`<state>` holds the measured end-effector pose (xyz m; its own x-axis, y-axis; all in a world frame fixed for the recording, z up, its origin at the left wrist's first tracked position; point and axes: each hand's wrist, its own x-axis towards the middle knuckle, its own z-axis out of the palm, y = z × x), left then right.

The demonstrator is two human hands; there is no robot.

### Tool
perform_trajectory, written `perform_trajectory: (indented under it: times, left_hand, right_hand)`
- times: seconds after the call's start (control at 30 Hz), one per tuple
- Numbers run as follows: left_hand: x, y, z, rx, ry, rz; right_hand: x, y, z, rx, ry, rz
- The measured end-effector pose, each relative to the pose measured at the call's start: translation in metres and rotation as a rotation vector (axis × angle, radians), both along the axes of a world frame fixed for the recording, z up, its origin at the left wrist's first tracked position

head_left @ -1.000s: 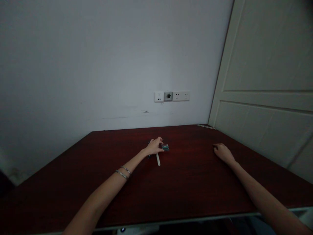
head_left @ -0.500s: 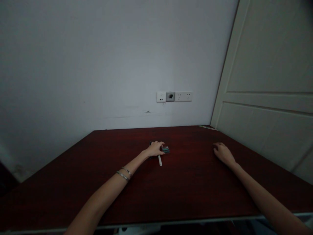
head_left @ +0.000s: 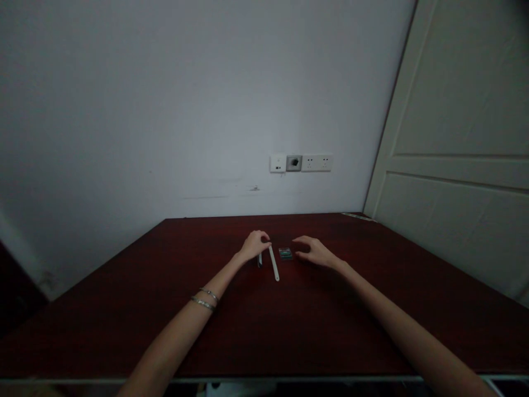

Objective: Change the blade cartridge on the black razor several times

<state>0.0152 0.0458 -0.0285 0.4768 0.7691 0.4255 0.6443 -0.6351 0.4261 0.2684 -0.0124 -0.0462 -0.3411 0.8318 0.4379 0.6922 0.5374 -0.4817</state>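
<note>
Teal box [head_left: 285,254]: below centre; likely light, stiff; I'd pinch its sides.
Right hand [head_left: 316,253]: fingers parted.
Left hand [head_left: 250,246]: grip, I can't tell.

We had open room on the dark-red tabletop [head_left: 306,331] between our forearms [head_left: 177,329], nearer than the white strip [head_left: 274,264]; farther out, strip and small flat case [head_left: 285,253] lay between our left hand [head_left: 253,246] and right hand [head_left: 316,253], obstructing direct crossing.

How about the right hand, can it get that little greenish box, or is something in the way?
Probably yes. The right hand is open just beside the greenish box, and nothing shows between them. The white strip lies on the box's other side, so it shouldn't block the way.
</note>
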Motion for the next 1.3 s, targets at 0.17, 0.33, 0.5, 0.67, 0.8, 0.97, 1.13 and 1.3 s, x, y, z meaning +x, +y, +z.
perform_trajectory:
  times: [0.17,0.33,0.5,0.67,0.8,0.97,1.13,1.3]
  left_hand:
    - [-0.023,0.004,-0.006,-0.187,-0.023,0.197]
    - [-0.030,-0.001,-0.007,-0.283,0.018,0.316]
    - [-0.027,-0.007,-0.008,-0.375,0.115,0.365]
    - [-0.023,-0.014,-0.006,-0.396,0.189,0.426]
    - [-0.019,-0.019,-0.003,-0.399,0.217,0.440]
    - [-0.020,-0.018,0.000,-0.417,0.245,0.442]
    - [-0.024,-0.013,0.001,-0.447,0.269,0.382]
    - [-0.027,-0.010,0.001,-0.472,0.240,0.326]
  right_hand:
    - [-0.014,0.025,-0.009,-0.322,0.063,0.034]
    - [-0.012,0.036,-0.020,-0.408,0.127,0.039]
    - [-0.013,0.031,-0.026,-0.359,0.175,0.034]
    - [-0.016,0.026,-0.024,-0.322,0.175,0.047]
    - [-0.016,0.027,-0.025,-0.306,0.172,0.061]
    - [-0.014,0.028,-0.027,-0.285,0.184,0.117]
    - [-0.014,0.026,-0.026,-0.278,0.191,0.139]
    - [-0.017,0.024,-0.024,-0.292,0.204,0.135]
